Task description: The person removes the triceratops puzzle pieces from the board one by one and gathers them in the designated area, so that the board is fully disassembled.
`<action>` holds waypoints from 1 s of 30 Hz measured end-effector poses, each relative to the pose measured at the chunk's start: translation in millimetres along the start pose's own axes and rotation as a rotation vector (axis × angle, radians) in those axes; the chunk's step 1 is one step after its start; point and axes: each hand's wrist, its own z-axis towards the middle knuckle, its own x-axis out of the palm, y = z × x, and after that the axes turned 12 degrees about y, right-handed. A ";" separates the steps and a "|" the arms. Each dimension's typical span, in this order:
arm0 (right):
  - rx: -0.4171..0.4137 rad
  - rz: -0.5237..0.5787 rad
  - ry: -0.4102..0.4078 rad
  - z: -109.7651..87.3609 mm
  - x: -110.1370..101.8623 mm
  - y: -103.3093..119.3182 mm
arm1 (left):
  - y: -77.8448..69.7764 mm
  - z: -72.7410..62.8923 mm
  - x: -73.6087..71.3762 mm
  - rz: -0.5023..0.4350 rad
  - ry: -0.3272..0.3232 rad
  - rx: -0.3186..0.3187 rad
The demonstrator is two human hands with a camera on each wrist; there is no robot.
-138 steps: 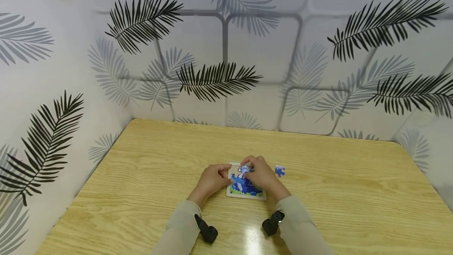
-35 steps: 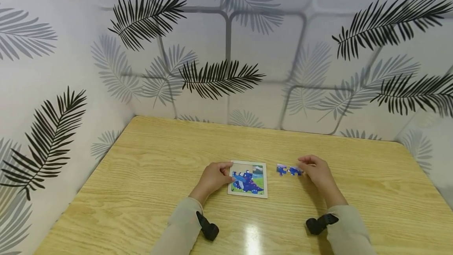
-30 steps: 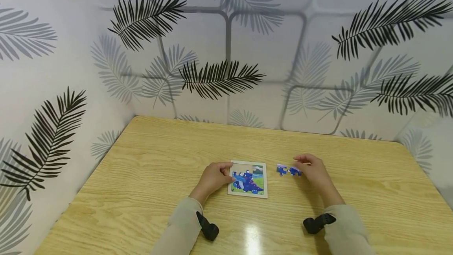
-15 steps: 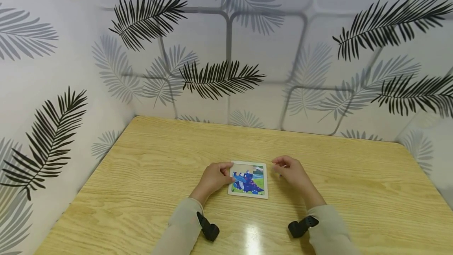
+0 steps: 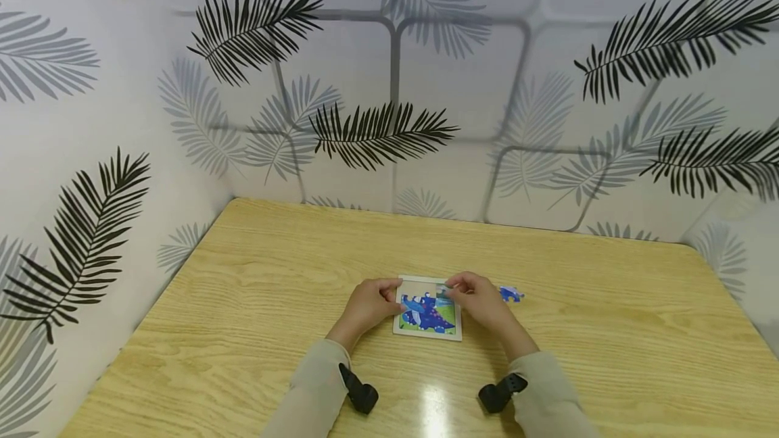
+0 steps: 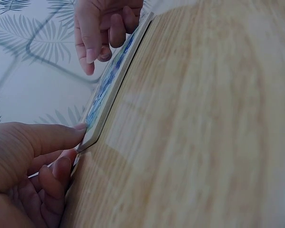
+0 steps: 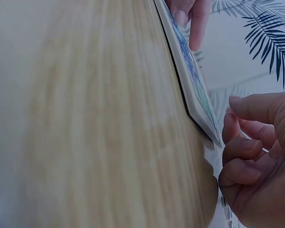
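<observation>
A square jigsaw puzzle tray (image 5: pixel 427 336) with a pale rim lies on the table, partly filled with a blue dinosaur picture. Its upper left area shows bare backing. My left hand (image 5: pixel 367 308) pinches the tray's left edge, thumb on top, as the left wrist view shows close up. At the tray's upper right corner is my right hand (image 5: pixel 483 301), fingertips just over the lake-and-mountain piece (image 5: pixel 441 293). In the right wrist view the right thumb (image 7: pixel 249 105) and index finger sit close together, with nothing visible between them. One loose blue puzzle piece (image 5: pixel 511 294) lies right of that hand.
The wood-grain table (image 5: pixel 292 255) extends around the tray on all sides. Behind it and to the left stand pale walls (image 5: pixel 341 174) with a leaf pattern. Black wrist cameras (image 5: pixel 359 391) are strapped over both sleeves.
My right hand lifted away from the tray, went to the loose pieces on the right, then came back left to the tray's corner. The left hand kept its grip on the tray.
</observation>
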 end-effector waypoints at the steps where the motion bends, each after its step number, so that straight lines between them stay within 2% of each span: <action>1: -0.002 -0.008 0.002 0.3 0.7 0.2 | 0.0 0.3 0.0 0.001 0.000 0.000; 15: -0.020 -0.051 0.012 -1.1 3.3 2.4 | -1.3 -0.1 -0.9 0.005 0.004 0.022; 30: 0.023 -0.129 0.040 0.3 4.1 7.7 | -2.7 -2.1 -1.5 -0.014 0.018 0.012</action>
